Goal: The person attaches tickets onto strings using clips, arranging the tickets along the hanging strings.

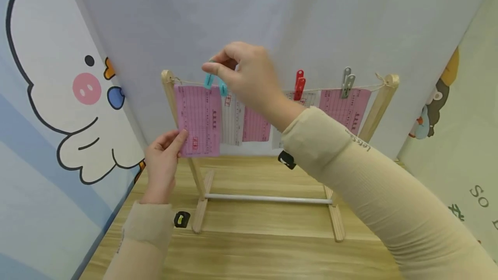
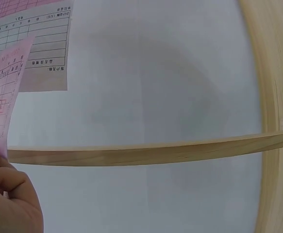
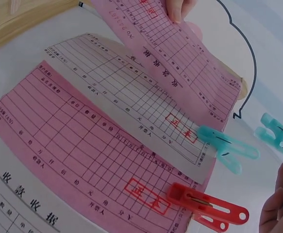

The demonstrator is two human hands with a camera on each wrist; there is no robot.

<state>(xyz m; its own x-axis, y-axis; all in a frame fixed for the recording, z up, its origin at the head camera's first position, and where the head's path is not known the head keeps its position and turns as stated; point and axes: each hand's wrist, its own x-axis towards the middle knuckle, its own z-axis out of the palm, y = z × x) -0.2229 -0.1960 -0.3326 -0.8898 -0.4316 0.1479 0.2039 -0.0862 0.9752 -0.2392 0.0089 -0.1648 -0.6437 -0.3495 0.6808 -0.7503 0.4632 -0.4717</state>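
My left hand (image 1: 163,159) pinches the left edge of a pink receipt sheet (image 1: 198,120) at the left end of a string. My right hand (image 1: 245,72) is raised over the sheet's top edge and pinches a teal clothespin (image 1: 209,80). In the right wrist view, this teal clothespin (image 3: 277,133) is by the fingertips, apart from the pink receipt (image 3: 180,63). Another teal clothespin (image 3: 224,143) clips the neighbouring white receipt (image 3: 122,97). Beside it, a red clothespin (image 3: 204,204) clips another pink receipt (image 3: 88,145). My right hand and forearm hide part of the row in the head view.
The string is tied between two wooden posts (image 1: 379,107) of a stand on a wood-grain table (image 1: 253,254). Further right, a red clothespin (image 1: 299,85) and a grey clothespin (image 1: 347,83) hold receipts. A white rod (image 1: 268,198) joins the stand's feet. Small black objects (image 1: 181,219) lie nearby.
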